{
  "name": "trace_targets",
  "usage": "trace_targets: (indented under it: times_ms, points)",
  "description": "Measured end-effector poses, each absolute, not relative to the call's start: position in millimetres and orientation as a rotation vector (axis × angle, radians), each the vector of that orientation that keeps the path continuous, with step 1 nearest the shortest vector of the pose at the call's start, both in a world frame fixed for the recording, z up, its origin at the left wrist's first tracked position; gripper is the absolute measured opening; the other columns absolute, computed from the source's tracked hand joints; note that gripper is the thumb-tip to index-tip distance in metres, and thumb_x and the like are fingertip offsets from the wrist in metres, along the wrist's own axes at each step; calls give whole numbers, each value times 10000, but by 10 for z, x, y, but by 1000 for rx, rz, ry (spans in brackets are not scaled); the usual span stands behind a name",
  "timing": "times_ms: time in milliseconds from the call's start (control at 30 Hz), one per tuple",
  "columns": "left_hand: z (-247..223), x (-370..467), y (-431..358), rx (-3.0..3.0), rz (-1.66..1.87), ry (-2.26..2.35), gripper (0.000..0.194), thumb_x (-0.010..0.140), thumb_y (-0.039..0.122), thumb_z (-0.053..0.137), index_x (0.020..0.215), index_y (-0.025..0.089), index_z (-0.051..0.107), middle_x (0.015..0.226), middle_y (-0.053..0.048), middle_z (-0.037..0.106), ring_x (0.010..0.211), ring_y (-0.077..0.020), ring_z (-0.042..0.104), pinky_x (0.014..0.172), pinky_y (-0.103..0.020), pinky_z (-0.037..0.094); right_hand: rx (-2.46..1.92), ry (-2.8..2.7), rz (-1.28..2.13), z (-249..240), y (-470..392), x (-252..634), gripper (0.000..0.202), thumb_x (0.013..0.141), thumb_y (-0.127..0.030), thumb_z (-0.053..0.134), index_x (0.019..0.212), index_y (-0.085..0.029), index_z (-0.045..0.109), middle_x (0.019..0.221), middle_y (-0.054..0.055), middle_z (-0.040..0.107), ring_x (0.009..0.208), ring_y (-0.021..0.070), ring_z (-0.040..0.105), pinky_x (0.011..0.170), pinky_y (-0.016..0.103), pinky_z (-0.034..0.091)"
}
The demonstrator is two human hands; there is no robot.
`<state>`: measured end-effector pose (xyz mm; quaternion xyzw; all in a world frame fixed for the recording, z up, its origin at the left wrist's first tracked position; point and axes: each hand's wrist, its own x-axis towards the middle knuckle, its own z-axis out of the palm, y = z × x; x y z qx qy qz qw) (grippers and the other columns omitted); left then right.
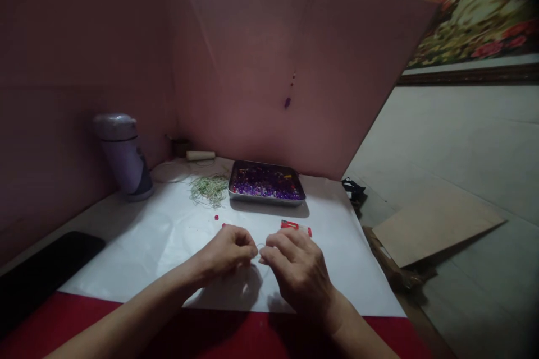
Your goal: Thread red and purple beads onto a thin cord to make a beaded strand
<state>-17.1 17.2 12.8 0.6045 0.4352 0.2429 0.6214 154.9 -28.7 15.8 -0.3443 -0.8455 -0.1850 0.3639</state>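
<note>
Above the front of the white sheet, my left hand [232,248] is closed in a pinch. Facing it, the fingertips of my right hand [298,261] are pinched together too. A fine, curved thread [260,245] shows in the small gap between the two hands. It seems to run into both pinches, though its ends are hidden by my fingers. Beyond my left hand lies a small red bead [216,217]. A red-and-white packet [296,228] rests just behind my right hand. Farther back, a metal tray [269,201] holds many purple beads [263,181].
Left of the tray sits a tangle of pale green threads [209,189], with a wooden rod [201,155] behind it. A purple flask [125,160] stands at the left wall. A dark flat object [50,261] lies front left. A beaded strand [288,102] hangs against the pink panel [252,67].
</note>
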Motion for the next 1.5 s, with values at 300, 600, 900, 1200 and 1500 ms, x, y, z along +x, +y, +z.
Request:
trace_targets:
  times_ms: [300, 600, 900, 1200, 1500]
  points:
    - [176, -223, 120, 1219, 438, 500, 112, 644, 196, 708, 674, 116, 636, 527, 8, 592, 302, -47, 404, 272, -159, 263, -1142, -1720, 886, 114, -272, 1515, 292, 910, -350, 450, 680, -178, 499, 579, 7, 579, 528, 136, 552, 528, 267, 426]
    - [163, -198, 162, 1257, 723, 562, 185, 699, 269, 716, 708, 134, 589, 480, 55, 486, 335, -38, 357, 298, -158, 241, -1106, -1347, 1557, 85, -297, 1417, 419, 799, -592, 511, 761, -184, 428, 477, -12, 625, 235, 59, 429, 259, 137, 187]
    - [137, -180, 153, 1265, 745, 562, 306, 701, 259, 712, 942, 153, 556, 645, 20, 595, 339, -41, 403, 283, -154, 257, -1116, -1379, 1552, 59, -256, 1436, 394, 788, -545, 545, 691, -179, 436, 453, -23, 606, 258, 57, 452, 273, 134, 179]
    - [134, -170, 136, 1270, 751, 587, 182, 725, 274, 681, 755, 131, 572, 603, -6, 603, 353, -44, 403, 294, -160, 254, -1132, -1505, 1531, 102, -236, 1524, 388, 797, -537, 536, 680, -176, 456, 487, -17, 612, 299, 56, 462, 318, 152, 238]
    - [142, -156, 161, 1232, 812, 747, 214, 704, 326, 676, 704, 139, 574, 508, 28, 542, 319, -45, 369, 277, -155, 232, -1210, -1595, 1527, 137, -235, 1527, 299, 800, -405, 535, 610, -179, 487, 496, -19, 573, 363, 70, 454, 367, 180, 305]
